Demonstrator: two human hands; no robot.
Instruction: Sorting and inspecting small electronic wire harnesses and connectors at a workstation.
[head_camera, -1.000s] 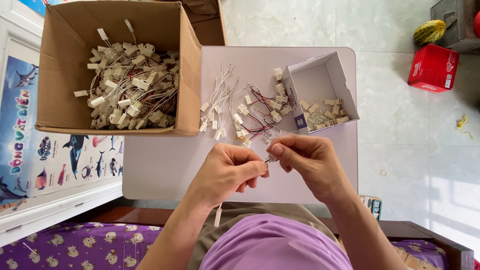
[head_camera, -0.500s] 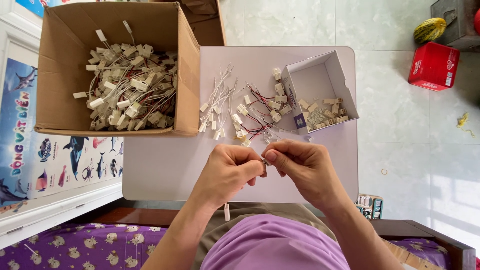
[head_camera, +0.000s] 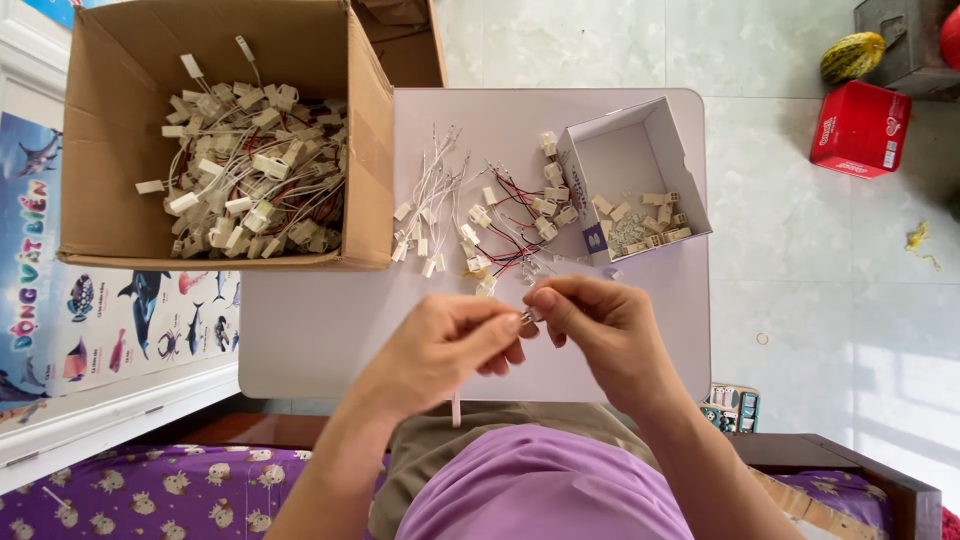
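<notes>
Together, the left hand (head_camera: 450, 345) and right hand (head_camera: 600, 325) pinch one small connector piece (head_camera: 528, 317) between their fingertips above the table (head_camera: 320, 330). Loose wired connectors (head_camera: 480, 225) lie just beyond, beside a small white box (head_camera: 630, 160).

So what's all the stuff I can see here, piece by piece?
Big brown cardboard box: one, upper left, overlapping the table's corner.
White plastic connectors with wires: a heap, too many to count, inside that box.
Pale square table: one, centre.
Loose white-wired connectors: a small bunch, on the table.
Red-and-black-wired connectors: a small bunch, beside them.
Small white cardboard box: one, right side of the table, holding beige plastic pieces.
Red crate: one, on the floor, upper right.
Yellow-green gourd: one, above the crate.
Sea-animal poster: one, left.
Left hand and right hand: together pinching a small part, too tiny to identify.
</notes>
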